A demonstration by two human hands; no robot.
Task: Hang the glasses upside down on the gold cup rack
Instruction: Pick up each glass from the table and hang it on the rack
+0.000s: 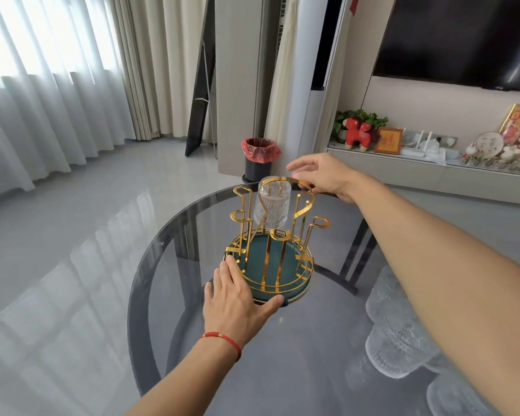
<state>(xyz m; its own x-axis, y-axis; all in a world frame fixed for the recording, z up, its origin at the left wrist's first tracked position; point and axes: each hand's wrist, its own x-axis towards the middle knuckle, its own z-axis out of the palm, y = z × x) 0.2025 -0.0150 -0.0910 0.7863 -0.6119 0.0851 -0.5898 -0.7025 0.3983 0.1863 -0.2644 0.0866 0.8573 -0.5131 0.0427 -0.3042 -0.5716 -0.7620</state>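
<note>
The gold cup rack point(272, 232) stands on a green round tray point(294, 291) on the dark glass table. One ribbed clear glass point(272, 205) hangs upside down on a far prong. My left hand point(237, 298) lies open against the tray's near left rim, thumb along the front edge. My right hand point(321, 175) hovers at the rack's top handle, fingers spread, and seems to touch the gold loop. Several more ribbed glasses point(400, 340) stand at the table's right, partly behind my right forearm.
The round glass table point(168, 256) ends close to the rack on the left and far sides. A black bin with a red liner point(259, 159) stands on the floor beyond. A TV shelf with ornaments point(433, 151) runs along the right wall.
</note>
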